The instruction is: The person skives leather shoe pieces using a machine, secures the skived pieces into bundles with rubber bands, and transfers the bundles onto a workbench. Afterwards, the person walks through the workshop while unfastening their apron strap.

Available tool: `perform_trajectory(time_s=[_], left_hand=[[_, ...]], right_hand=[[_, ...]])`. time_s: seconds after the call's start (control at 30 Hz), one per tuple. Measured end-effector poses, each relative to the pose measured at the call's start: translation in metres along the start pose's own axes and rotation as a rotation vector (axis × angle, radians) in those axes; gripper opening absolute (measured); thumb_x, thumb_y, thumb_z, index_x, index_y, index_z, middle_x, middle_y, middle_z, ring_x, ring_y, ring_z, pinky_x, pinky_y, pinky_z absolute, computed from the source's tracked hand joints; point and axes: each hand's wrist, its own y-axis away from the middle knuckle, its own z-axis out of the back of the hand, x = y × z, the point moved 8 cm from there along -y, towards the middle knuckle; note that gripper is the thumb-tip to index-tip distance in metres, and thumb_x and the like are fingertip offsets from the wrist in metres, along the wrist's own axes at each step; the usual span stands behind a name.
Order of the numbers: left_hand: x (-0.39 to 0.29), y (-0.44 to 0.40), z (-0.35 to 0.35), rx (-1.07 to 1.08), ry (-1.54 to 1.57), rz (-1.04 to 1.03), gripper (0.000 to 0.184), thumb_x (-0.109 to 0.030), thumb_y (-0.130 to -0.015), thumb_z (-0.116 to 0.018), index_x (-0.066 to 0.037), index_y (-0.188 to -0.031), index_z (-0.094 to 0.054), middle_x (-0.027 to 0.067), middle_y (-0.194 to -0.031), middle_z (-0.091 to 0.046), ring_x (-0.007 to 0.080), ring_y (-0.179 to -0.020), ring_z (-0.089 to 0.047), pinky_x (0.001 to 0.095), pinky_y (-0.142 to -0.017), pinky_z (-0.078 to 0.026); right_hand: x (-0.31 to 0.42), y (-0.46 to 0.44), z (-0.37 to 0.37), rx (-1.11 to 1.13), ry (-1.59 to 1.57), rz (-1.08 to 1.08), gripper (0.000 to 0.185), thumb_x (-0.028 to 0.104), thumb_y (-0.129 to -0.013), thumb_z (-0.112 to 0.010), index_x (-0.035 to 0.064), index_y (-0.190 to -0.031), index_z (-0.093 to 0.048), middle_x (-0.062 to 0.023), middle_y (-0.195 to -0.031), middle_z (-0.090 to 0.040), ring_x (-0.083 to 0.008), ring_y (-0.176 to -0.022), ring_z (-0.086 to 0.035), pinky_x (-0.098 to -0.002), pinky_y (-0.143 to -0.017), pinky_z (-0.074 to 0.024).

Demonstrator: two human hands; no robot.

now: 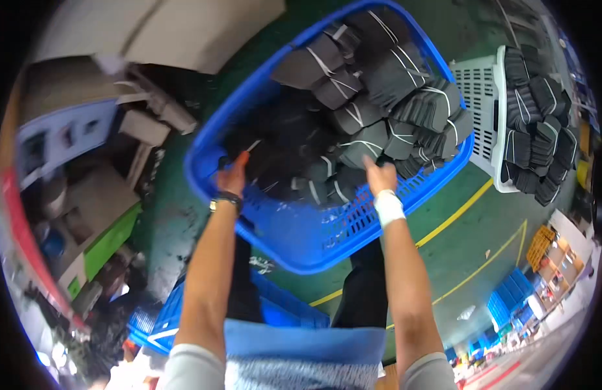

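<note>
A large blue basket [281, 250] is in front of me. Tied bundles of dark grey pieces [421, 107] fill its far and right parts, bound with white bands. Inside its left part, my left hand [232, 177] is closed near a dark bundle with a short white strip; what it grips, if anything, I cannot make out. Over the basket's right part, my right hand [381, 177] is at a grey bundle [364, 146], its fingers partly hidden and blurred. The basket's left interior is dark and hard to read.
A white basket [480, 117] holding more tied grey bundles stands to the right. Below the big basket lies another blue crate [288, 305]. Cartons and a shelf with a green edge [112, 240] are at the left. Yellow lines cross the green floor [457, 257].
</note>
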Motion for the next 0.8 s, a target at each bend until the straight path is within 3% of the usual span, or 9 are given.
perform_trajectory(time_s=[0.2,0.3,0.37,0.47,0.53,0.57,0.63,0.7,0.8], left_hand=[[-0.012,-0.013,-0.037,-0.471,-0.315,0.412,0.084,-0.048,-0.060,-0.081,0.012,-0.112,-0.054,0.0152,-0.117,-0.058,0.0244,-0.106,-0.056,0.0312,-0.094,-0.042],[0.006,-0.024,-0.020,-0.480,-0.368,0.414,0.088,-0.048,-0.063,-0.080,0.011,-0.121,-0.049,0.0155,-0.121,-0.057,0.0249,-0.106,-0.057,0.0311,-0.094,-0.042],[0.002,-0.024,-0.040,0.168,0.152,-0.006,0.085,-0.052,-0.074,-0.069,0.007,-0.130,-0.042,0.0172,-0.130,-0.050,0.0259,-0.116,-0.052,0.0342,-0.098,-0.041],[-0.015,0.089,-0.024,0.746,0.647,0.369,0.057,-0.047,-0.088,-0.049,-0.002,-0.124,-0.052,0.0126,-0.122,-0.058,0.0258,-0.111,-0.057,0.0395,-0.093,-0.047],[-0.026,0.143,0.007,0.905,0.860,0.274,0.062,-0.044,-0.088,-0.051,-0.005,-0.134,-0.041,0.0117,-0.134,-0.048,0.0258,-0.119,-0.049,0.0396,-0.100,-0.041],[-0.036,0.160,0.030,0.867,0.429,-0.337,0.063,-0.040,-0.088,-0.052,-0.005,-0.138,-0.036,0.0094,-0.137,-0.044,0.0263,-0.125,-0.043,0.0420,-0.106,-0.033],[0.005,0.170,0.096,0.796,0.511,-0.235,0.063,-0.041,-0.088,-0.052,-0.006,-0.138,-0.036,0.0094,-0.138,-0.043,0.0265,-0.125,-0.042,0.0423,-0.106,-0.033],[0.049,0.139,0.188,0.645,0.678,-0.022,0.063,-0.042,-0.088,-0.051,-0.006,-0.138,-0.036,0.0093,-0.140,-0.041,0.0267,-0.126,-0.041,0.0430,-0.107,-0.032],[0.128,0.099,0.359,0.384,0.907,0.287,0.063,-0.044,-0.088,-0.049,-0.007,-0.138,-0.036,0.0092,-0.142,-0.038,0.0271,-0.128,-0.040,0.0441,-0.107,-0.031]], right_hand=[[0.008,-0.030,-0.046,-0.160,0.071,-0.309,0.096,0.044,-0.058,-0.082,-0.0095,-0.117,-0.028,-0.0289,-0.121,-0.046,-0.0395,-0.111,-0.051,-0.0417,-0.097,-0.0405],[-0.010,-0.033,-0.044,-0.168,-0.078,0.037,0.086,0.025,-0.059,-0.082,-0.0090,-0.121,-0.033,-0.0251,-0.119,-0.051,-0.0318,-0.108,-0.054,-0.0383,-0.097,-0.0409],[-0.015,-0.004,-0.049,0.181,-0.511,0.089,0.074,0.013,-0.062,-0.079,-0.0079,-0.120,-0.037,-0.0192,-0.116,-0.055,-0.0253,-0.105,-0.055,-0.0363,-0.094,-0.0422],[-0.016,0.072,-0.031,0.434,-0.625,-0.029,0.074,0.010,-0.062,-0.079,-0.0051,-0.123,-0.040,-0.0149,-0.112,-0.057,-0.0241,-0.103,-0.056,-0.0346,-0.094,-0.0420],[0.014,0.121,-0.022,0.572,-0.568,0.035,0.077,0.015,-0.061,-0.081,-0.0047,-0.124,-0.040,-0.0157,-0.113,-0.056,-0.0254,-0.106,-0.054,-0.0351,-0.097,-0.0399],[0.025,0.142,-0.026,0.655,-0.524,0.071,0.078,0.015,-0.062,-0.081,-0.0043,-0.125,-0.039,-0.0163,-0.114,-0.055,-0.0255,-0.108,-0.052,-0.0357,-0.098,-0.0390],[0.068,0.198,-0.040,0.696,-0.413,0.316,0.078,0.014,-0.064,-0.079,-0.0050,-0.127,-0.036,-0.0179,-0.121,-0.050,-0.0272,-0.115,-0.047,-0.0376,-0.102,-0.0347],[0.075,0.246,-0.088,0.905,-0.714,0.140,0.089,0.025,-0.066,-0.072,-0.0057,-0.136,-0.027,-0.0243,-0.139,-0.031,-0.0363,-0.132,-0.026,-0.0382,-0.111,-0.0177],[0.111,0.281,-0.130,1.333,-0.269,0.222,0.100,0.034,-0.069,-0.064,-0.0097,-0.140,-0.009,-0.0334,-0.143,-0.015,-0.0407,-0.137,-0.013,-0.0390,-0.113,-0.0149]])
